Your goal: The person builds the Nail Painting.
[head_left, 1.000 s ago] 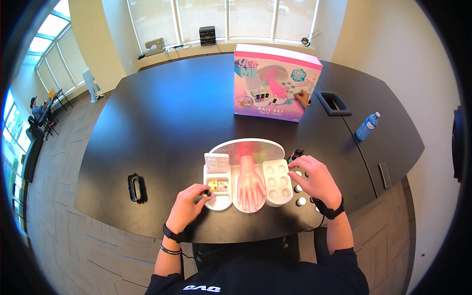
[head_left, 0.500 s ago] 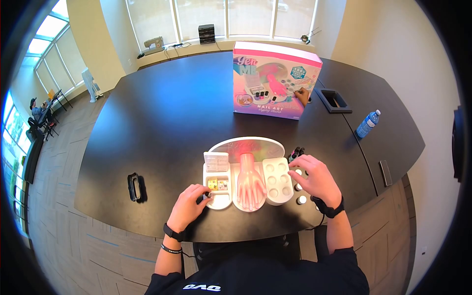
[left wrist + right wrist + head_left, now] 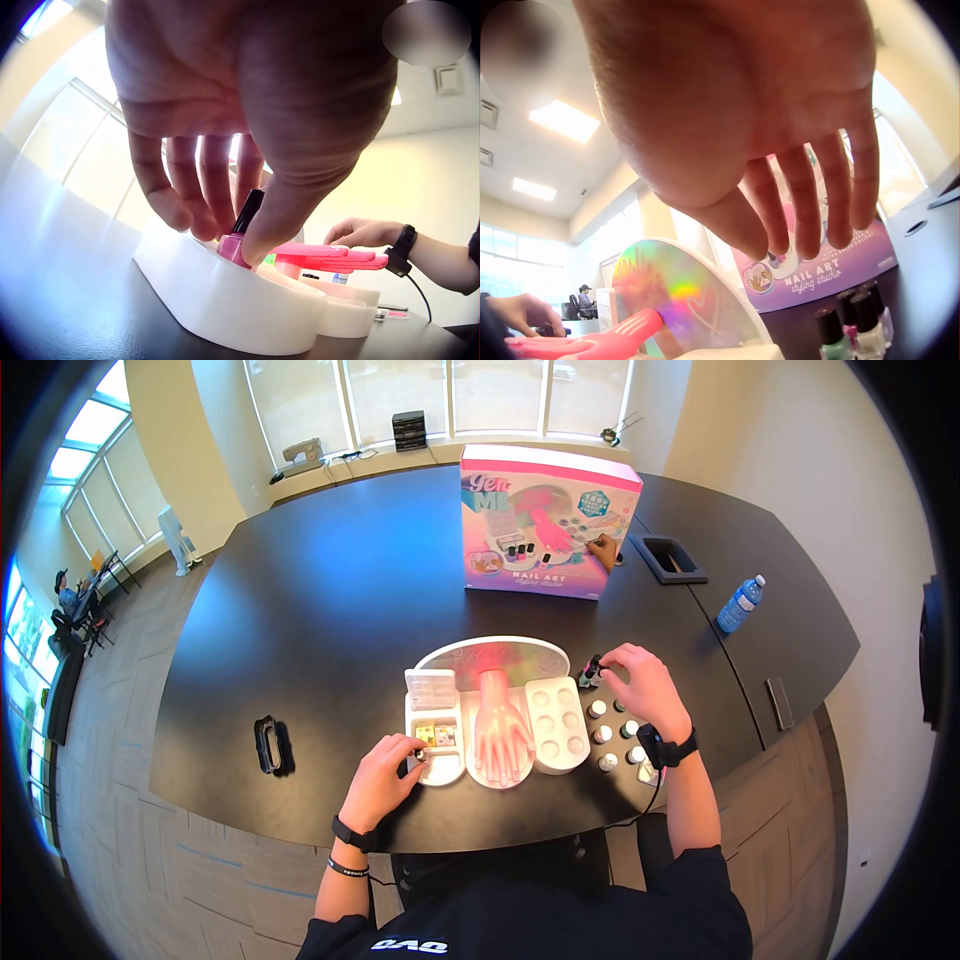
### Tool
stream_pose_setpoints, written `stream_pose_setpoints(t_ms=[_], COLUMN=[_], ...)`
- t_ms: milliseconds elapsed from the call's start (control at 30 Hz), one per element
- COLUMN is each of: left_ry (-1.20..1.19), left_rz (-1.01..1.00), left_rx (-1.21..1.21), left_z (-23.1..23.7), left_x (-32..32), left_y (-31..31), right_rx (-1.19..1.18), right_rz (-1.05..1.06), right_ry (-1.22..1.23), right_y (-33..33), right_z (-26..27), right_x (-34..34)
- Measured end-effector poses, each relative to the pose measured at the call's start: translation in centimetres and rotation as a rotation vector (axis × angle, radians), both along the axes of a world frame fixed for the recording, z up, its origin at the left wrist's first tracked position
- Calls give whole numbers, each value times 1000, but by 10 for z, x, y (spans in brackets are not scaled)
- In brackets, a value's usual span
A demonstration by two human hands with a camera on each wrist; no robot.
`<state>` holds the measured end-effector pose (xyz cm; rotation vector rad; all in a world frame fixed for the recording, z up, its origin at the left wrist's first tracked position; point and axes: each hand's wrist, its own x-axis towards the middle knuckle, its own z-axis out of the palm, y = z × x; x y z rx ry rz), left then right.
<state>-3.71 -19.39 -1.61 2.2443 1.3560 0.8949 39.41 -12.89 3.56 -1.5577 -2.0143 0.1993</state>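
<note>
My left hand [image 3: 380,775] pinches a pink nail polish bottle [image 3: 237,244] with a black cap. The bottle stands low within the front left compartment of a white nail art station [image 3: 437,770], its cap tilted slightly. My right hand [image 3: 648,686] hovers with loosely bent fingers, holding nothing, beside several black-capped nail polish bottles [image 3: 835,335]. Between the hands a pink model hand [image 3: 500,732] lies palm down in the station, before a shiny curved back panel [image 3: 520,658]. A tray with round wells [image 3: 545,712] forms the station's right side.
Small white-topped pots [image 3: 602,734] stand right of the station. Behind it rises a large pink nail art box [image 3: 548,570]. A water bottle [image 3: 740,605] and a dark flat object [image 3: 779,703] lie farther right; a black ring-shaped object [image 3: 267,745] is at left.
My left hand has lowered the pink bottle into the compartment. My right hand has moved away from the well tray, up toward the black-capped bottles. The view has shifted slightly.
</note>
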Motion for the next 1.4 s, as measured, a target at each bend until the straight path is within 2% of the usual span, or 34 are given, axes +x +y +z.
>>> stream_pose_setpoints(t_ms=[167, 700, 1100, 1400], left_ry=[4, 10, -13, -37], left_rz=[0, 1, 38, 99], left_rx=[8, -5, 55, 120], left_z=[0, 2, 14, 22], left_x=[1, -2, -1, -3], left_y=[0, -3, -10, -11], right_rx=[-72, -198, -189, -35], right_rz=[-82, -123, -134, -108], right_ry=[-85, -169, -190, -142], right_y=[20, 56, 61, 60], right_z=[-9, -31, -41, -42], right_x=[13, 17, 14, 11])
